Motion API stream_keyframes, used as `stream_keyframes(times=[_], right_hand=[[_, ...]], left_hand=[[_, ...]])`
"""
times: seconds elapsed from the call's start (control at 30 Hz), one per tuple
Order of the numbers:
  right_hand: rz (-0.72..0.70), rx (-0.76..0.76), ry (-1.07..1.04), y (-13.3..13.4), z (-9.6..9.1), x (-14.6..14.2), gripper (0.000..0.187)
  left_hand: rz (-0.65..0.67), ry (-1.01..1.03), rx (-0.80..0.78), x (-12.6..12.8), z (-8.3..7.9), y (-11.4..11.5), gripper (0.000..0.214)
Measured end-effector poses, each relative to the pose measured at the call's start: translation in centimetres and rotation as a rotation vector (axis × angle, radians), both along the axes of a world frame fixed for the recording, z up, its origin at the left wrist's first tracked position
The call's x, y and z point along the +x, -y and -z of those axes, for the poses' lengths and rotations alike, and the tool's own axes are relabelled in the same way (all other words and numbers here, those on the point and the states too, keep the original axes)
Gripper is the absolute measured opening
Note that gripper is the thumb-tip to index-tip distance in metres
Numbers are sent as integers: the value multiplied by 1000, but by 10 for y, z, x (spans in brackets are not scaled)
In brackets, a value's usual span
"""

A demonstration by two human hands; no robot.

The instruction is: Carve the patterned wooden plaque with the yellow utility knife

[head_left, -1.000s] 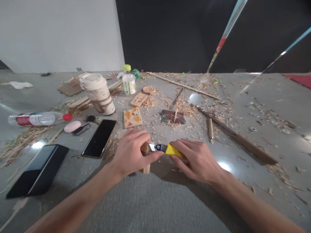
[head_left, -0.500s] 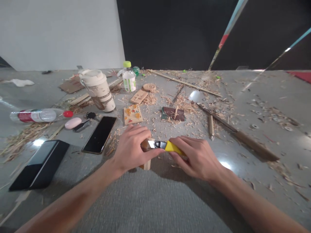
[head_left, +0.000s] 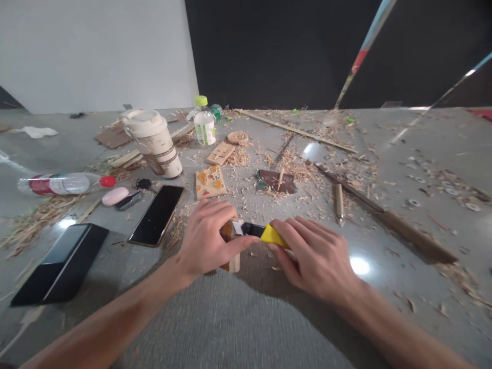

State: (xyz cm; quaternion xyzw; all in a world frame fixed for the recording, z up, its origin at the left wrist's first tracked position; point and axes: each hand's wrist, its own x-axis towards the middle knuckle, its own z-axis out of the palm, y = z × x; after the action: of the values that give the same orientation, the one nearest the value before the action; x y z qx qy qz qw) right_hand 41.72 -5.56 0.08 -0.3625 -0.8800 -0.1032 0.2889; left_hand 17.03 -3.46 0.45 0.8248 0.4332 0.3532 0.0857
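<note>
In the middle foreground my left hand (head_left: 209,233) is closed around a small block of wood (head_left: 233,263), which its fingers mostly hide. My right hand (head_left: 313,251) grips the yellow handle of a utility knife (head_left: 273,236). The knife's blade points left and lies against the top of the wood. My left thumb stretches along the near side of the knife, close to the dark metal part between blade and handle. A patterned wooden square (head_left: 210,182) lies just beyond my left hand.
To the left are a phone (head_left: 157,215), a dark folded case (head_left: 61,264), a lying plastic bottle (head_left: 65,183) and a lidded cup (head_left: 154,143). A small bottle (head_left: 204,123) stands at the back. Rightward lie a long wooden-handled tool (head_left: 417,237), a short stick (head_left: 339,202) and many wood shavings.
The blade has tilted and no longer gleams along its metal part. My right hand has shifted slightly right; the left hand keeps its hold on the wood.
</note>
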Motion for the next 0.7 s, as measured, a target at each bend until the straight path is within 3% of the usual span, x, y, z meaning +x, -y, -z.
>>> stream_keyframes(times=[0.27, 0.47, 0.7], right_hand=[[42, 7, -14, 3, 4, -4, 15], [248, -87, -178, 2, -5, 8, 11], [91, -219, -228, -1, -6, 13, 10]], left_hand=[[-11, 6, -39, 2, -1, 1, 44], [-92, 91, -47, -1, -7, 2, 44], [-75, 124, -37, -4, -7, -3, 47]])
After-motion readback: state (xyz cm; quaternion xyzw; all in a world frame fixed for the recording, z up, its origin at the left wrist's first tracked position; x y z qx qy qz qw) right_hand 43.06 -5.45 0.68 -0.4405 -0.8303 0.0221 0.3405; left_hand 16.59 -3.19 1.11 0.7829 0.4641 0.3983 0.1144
